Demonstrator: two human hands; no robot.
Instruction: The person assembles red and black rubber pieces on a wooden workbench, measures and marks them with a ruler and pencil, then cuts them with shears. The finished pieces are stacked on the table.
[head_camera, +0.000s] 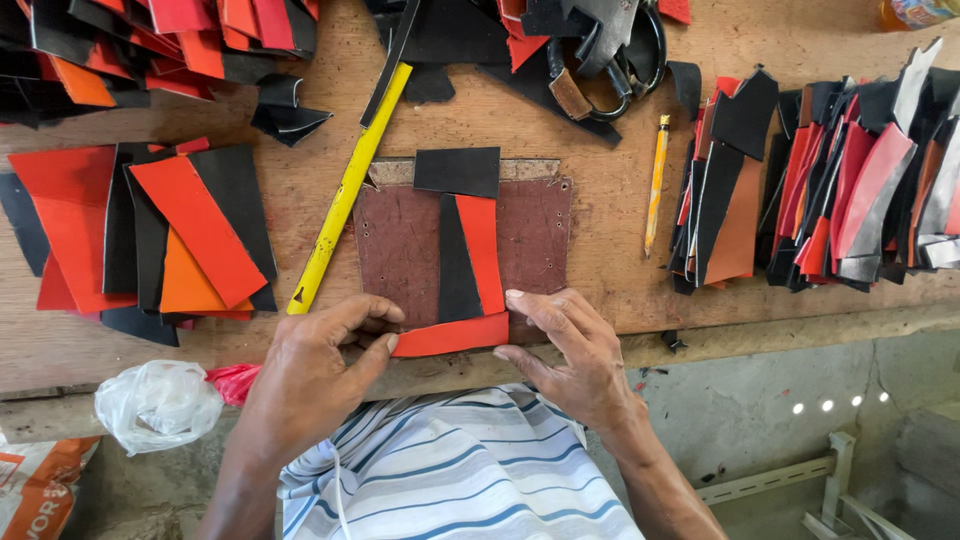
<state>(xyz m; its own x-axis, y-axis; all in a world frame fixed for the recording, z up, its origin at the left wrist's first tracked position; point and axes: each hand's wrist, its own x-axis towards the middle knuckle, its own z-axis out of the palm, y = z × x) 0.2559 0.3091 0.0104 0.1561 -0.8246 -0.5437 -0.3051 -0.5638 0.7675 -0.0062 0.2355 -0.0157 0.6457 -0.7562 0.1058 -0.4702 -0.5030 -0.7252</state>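
Two hands pinch one red leather strip (450, 336) between them: my left hand (318, 372) grips its left end, my right hand (568, 352) presses its right end. The strip lies on a brown pad (400, 250) just beyond my fingers, below upright black (457, 265) and red pieces (482, 252). A yellow ruler (345, 195) slants beyond my left hand on the tabletop (620, 270).

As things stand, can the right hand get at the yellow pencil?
Probably yes. The right hand rests on the red strip at the bench edge; the yellow pencil lies up and to its right on bare wood, nothing lying between.
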